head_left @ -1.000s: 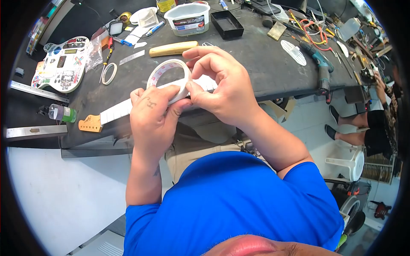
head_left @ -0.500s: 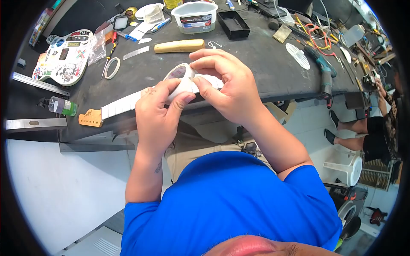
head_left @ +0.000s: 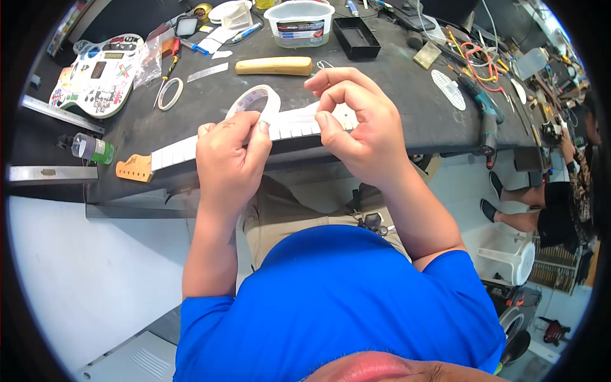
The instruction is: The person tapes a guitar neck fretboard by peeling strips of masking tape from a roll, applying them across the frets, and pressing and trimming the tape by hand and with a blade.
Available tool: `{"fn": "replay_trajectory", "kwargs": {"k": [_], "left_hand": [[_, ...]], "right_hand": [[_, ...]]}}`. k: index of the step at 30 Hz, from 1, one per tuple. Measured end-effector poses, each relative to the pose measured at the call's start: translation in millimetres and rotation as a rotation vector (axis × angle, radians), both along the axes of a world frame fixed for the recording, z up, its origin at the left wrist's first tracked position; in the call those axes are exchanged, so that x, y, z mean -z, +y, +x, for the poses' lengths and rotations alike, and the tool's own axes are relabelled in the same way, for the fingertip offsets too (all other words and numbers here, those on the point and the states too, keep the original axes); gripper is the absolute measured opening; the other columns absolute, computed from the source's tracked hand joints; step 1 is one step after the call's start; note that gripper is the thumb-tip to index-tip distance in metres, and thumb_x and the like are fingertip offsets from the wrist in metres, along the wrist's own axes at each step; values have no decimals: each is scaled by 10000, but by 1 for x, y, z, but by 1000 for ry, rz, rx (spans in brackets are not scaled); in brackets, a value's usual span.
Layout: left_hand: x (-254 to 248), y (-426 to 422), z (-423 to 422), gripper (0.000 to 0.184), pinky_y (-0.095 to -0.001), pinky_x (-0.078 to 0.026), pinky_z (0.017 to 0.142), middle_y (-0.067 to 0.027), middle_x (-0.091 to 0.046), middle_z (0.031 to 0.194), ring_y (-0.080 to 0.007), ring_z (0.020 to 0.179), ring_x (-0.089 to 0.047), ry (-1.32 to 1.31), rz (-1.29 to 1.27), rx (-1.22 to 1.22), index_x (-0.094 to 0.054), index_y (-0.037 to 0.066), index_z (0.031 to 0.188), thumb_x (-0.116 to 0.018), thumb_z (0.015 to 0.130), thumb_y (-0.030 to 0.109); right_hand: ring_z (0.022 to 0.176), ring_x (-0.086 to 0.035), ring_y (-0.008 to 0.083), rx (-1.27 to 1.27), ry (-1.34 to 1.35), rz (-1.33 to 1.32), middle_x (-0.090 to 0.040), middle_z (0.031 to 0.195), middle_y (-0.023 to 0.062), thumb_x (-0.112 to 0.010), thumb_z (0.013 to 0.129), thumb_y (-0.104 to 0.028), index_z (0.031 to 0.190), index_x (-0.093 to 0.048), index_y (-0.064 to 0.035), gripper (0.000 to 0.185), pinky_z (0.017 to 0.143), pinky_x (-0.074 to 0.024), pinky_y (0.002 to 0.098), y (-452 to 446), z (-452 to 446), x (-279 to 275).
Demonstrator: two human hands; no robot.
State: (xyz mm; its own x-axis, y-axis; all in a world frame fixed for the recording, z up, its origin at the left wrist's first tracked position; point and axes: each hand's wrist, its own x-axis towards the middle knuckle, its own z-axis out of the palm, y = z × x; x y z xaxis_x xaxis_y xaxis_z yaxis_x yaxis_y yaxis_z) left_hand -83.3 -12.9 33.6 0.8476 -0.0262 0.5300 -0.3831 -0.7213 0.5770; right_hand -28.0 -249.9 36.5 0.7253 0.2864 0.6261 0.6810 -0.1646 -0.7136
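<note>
A roll of masking tape (head_left: 272, 99) stands up from my left hand (head_left: 232, 153), whose fingers and thumb are closed on its lower edge. To the right, my right hand (head_left: 363, 121) is pinched, thumb against forefinger. A pale strip stretches from the roll towards that pinch and seems to be the tape's free end. Below and behind both hands lies a guitar neck (head_left: 175, 153), its fretboard covered with white strips between the frets. Its bare wooden headstock (head_left: 133, 168) points left. My hands hide parts of the neck.
A wooden block (head_left: 273, 66), a plastic tub (head_left: 299, 25) and a black tray (head_left: 356, 38) sit behind the neck. Left are a stickered guitar body (head_left: 98, 76), another tape roll (head_left: 170, 94) and a small bottle (head_left: 93, 149). A drill (head_left: 487, 118) lies right; another person stands beyond.
My right hand has moved right, away from my left hand and the roll. More of the taped neck shows between them, and the roll stands more upright.
</note>
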Motion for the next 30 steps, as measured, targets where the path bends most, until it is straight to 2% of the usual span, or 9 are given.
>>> {"fn": "replay_trajectory", "kwargs": {"k": [6, 11, 13, 16, 19, 22, 25, 27, 30], "left_hand": [[1, 2, 5, 86, -416, -377, 832, -61, -750, 798, -249, 738, -653, -153, 101, -70, -804, 50, 998, -759, 965, 115], [-5, -13, 1, 142, -441, -375, 860, -87, -783, 910, -270, 847, -701, -161, 304, -61, -811, 55, 1110, -738, 1009, 123], [-7, -16, -2, 212, -445, -394, 896, -144, -821, 1043, -299, 949, -740, -124, 367, -88, -816, 34, 1204, -693, 1053, 116], [-7, -18, -6, 222, -452, -385, 894, -153, -819, 1069, -320, 975, -737, -83, 349, -53, -805, 35, 1229, -664, 1071, 101], [-4, -21, -6, 217, -470, -437, 863, -166, -817, 1020, -310, 928, -748, -5, 251, -53, -812, 3, 1150, -634, 1072, 99], [-5, -19, -5, 239, -465, -514, 810, -180, -809, 961, -304, 880, -761, 253, -65, 48, -817, -14, 1067, -608, 1060, 101], [21, -21, 9, 207, -488, -565, 719, -177, -768, 785, -380, 745, -730, 278, -460, 3, -843, 24, 1022, -665, 971, 116], [34, 3, 39, 225, -484, -580, 821, -164, -820, 916, -370, 872, -767, 168, -116, -152, -862, 39, 1073, -686, 972, 136], [65, 42, 79, 256, -487, -558, 1036, -118, -856, 1184, -357, 1143, -769, -73, 487, -304, -873, 69, 1152, -717, 988, 189]], "right_hand": [[1142, -762, 272, 97, 114, 309, -787, 1237, 142, -826, 963, -182, 1205, -792, -9, 299, 1011, -592, 416, -4, 17, 10], [1090, -763, 397, -36, -129, -14, -793, 1165, 180, -869, 889, -140, 1109, -777, -11, 271, 986, -616, 468, 24, 7, -2], [1045, -772, 371, 26, -171, -26, -798, 1145, 159, -865, 877, -107, 1060, -775, -20, 221, 900, -639, 465, 37, 2, 5], [1012, -778, 339, 85, -306, -23, -800, 1137, 141, -851, 859, -67, 1015, -766, -23, 184, 832, -648, 450, 43, 7, 22], [1013, -770, 335, 93, -443, -8, -791, 1146, 118, -843, 822, -30, 967, -736, -27, 180, 831, -642, 452, 48, 10, 29], [1048, -751, 352, 100, -556, -76, -766, 1168, 105, -823, 779, 6, 933, -694, -35, 204, 868, -626, 467, 47, 12, 34], [1105, -720, 368, 35, -574, -24, -739, 1187, 110, -788, 758, 16, 942, -676, -35, 221, 933, -604, 473, 36, -2, 41], [1205, -684, 334, -33, -537, 94, -711, 1277, 158, -739, 782, 21, 984, -677, -32, 218, 1053, -564, 464, 22, -16, 45], [1256, -649, 279, -6, 42, 415, -673, 1409, 188, -715, 931, -68, 1067, -713, -2, 151, 1099, -525, 449, 3, -21, 42]]}}
